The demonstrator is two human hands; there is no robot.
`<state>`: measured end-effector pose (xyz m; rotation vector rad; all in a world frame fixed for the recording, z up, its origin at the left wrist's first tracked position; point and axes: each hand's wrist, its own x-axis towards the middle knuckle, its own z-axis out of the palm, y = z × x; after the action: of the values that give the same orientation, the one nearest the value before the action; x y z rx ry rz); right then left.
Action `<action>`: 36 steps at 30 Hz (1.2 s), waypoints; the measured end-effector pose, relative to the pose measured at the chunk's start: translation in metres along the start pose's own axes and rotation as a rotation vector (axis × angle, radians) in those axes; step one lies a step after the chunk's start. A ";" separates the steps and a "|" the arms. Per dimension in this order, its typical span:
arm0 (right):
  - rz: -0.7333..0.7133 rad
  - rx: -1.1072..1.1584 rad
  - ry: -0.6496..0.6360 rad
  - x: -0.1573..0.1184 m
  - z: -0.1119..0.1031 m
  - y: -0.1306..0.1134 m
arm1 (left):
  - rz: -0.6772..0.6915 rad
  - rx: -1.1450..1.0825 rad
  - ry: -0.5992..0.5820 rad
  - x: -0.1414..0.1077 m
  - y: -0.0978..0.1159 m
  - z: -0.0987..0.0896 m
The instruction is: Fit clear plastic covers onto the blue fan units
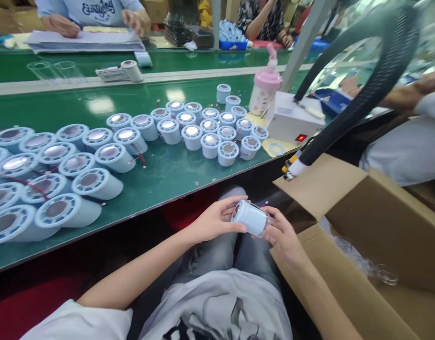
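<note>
Above my lap, a light blue cylindrical unit (253, 219) lies tilted between my two hands. My left hand (224, 217) grips its round, dark-centred end, thumb along the near side. Around the other end, my right hand (283, 231) holds a clear plastic sleeve (266, 226) that partly covers the blue body. A thin dark wire runs along the top of the unit. On the green table, many similar blue cylindrical units (192, 137) stand in groups, some with red wires.
An open cardboard box (397, 222) with clear plastic pieces (362, 255) is at my right. Over it hangs a black flexible hose (359, 94) beside a white box device (295, 118). A pink-lidded cup (265, 92) stands behind. Co-workers sit opposite and at right.
</note>
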<state>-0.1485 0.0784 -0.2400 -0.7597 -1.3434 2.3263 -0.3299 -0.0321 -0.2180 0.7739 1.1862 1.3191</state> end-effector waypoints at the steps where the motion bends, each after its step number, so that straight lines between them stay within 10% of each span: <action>1: -0.023 0.052 0.054 0.006 -0.006 0.006 | -0.014 -0.004 0.021 0.016 -0.002 0.002; 8: -0.217 0.168 0.193 0.054 -0.046 0.015 | 0.049 0.120 -0.057 0.121 0.006 0.017; 16: -0.233 0.258 0.152 0.080 -0.058 0.017 | 0.029 0.234 -0.047 0.144 0.021 0.016; 28: -0.304 -0.033 -0.002 0.029 -0.038 -0.005 | 0.099 0.199 -0.194 0.065 0.019 -0.001; 36: -0.420 -0.660 -0.204 -0.023 -0.014 -0.032 | 0.264 0.337 -0.282 0.000 0.020 0.001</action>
<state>-0.1213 0.0911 -0.2116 -0.3484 -2.1621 1.6632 -0.3349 -0.0289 -0.1985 1.3525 1.1162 1.1827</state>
